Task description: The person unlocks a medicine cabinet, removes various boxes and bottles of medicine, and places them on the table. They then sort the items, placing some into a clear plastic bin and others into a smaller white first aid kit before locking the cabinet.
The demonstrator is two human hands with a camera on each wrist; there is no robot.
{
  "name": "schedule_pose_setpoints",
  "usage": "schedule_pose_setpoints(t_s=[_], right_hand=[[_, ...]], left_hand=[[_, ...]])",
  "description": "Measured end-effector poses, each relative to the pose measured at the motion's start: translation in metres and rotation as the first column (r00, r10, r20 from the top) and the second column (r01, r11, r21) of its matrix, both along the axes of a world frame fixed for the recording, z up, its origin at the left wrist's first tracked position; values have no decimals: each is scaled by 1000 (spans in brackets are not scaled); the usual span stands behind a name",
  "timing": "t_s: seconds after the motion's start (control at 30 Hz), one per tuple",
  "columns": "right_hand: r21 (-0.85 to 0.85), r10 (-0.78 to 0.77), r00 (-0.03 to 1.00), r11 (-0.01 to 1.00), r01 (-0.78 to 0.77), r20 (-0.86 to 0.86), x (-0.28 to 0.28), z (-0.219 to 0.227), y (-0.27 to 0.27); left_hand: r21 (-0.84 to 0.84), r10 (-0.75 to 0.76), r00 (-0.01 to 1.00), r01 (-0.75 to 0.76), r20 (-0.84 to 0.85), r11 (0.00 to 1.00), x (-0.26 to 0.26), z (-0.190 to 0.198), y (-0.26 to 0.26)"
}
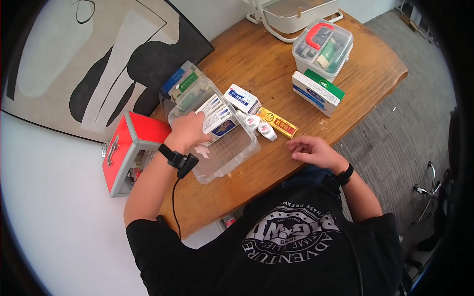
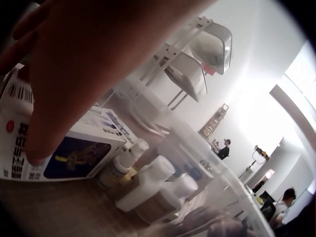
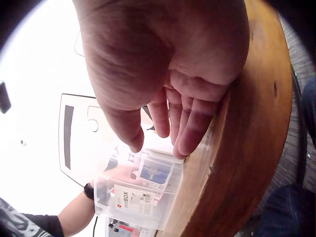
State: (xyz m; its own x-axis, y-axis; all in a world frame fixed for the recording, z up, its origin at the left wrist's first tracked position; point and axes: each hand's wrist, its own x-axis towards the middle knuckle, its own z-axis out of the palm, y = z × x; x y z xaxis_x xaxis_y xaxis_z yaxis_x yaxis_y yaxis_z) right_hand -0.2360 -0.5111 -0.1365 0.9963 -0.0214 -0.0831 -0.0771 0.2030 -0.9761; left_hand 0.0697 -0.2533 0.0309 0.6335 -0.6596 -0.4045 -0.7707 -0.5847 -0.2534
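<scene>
Inside a clear plastic box, my left hand grips a white-and-blue medicine box. The left wrist view shows the thumb pressed on its printed face, with fingers over the far side. Along the clear box's right side are white bottles, a yellow carton and another white-and-blue carton. My right hand holds nothing; its fingers are loosely bent by the table's front edge, near the end of the yellow carton. In the right wrist view its palm faces the camera.
A clear case with a red handle and a green-and-white carton stand on the right of the wooden table. A red case is at the left, a white rack at the back. A large picture leans behind.
</scene>
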Motion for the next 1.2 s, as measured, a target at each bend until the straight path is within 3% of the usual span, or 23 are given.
schedule_pose_setpoints(t_s=[0.23, 0.3, 0.63, 0.8, 0.87, 1.03, 1.13, 1.2], right_hand=[[-8, -5, 1000, 1000, 5, -22, -1, 3, 1], [-15, -12, 999, 1000, 12, -35, -2, 4, 1], [-24, -13, 999, 1000, 13, -30, -2, 2, 2], [-59, -62, 998, 996, 62, 1, -3, 6, 7], [-105, -122, 989, 988, 114, -81, -1, 10, 9], [-227, -204, 979, 955, 192, -31, 6, 6, 14], [-258, -221, 974, 945, 202, -44, 5, 5, 14], [-261, -238, 970, 940, 219, -43, 4, 7, 15]], left_hand=[[260, -104, 994, 96, 19, 961, 8, 3, -33], [339, -45, 996, 16, 78, 941, -4, 7, -41], [404, -38, 987, -28, 156, 914, -8, -16, -53], [308, -86, 991, 51, 100, 950, -5, -13, -46], [333, -85, 991, 47, 100, 942, -10, -11, -47], [302, -85, 993, 57, 79, 951, -19, 7, -39], [149, -96, 995, 94, 11, 984, -29, 31, -23], [-53, 47, 997, -50, -53, 997, -45, 52, -9]])
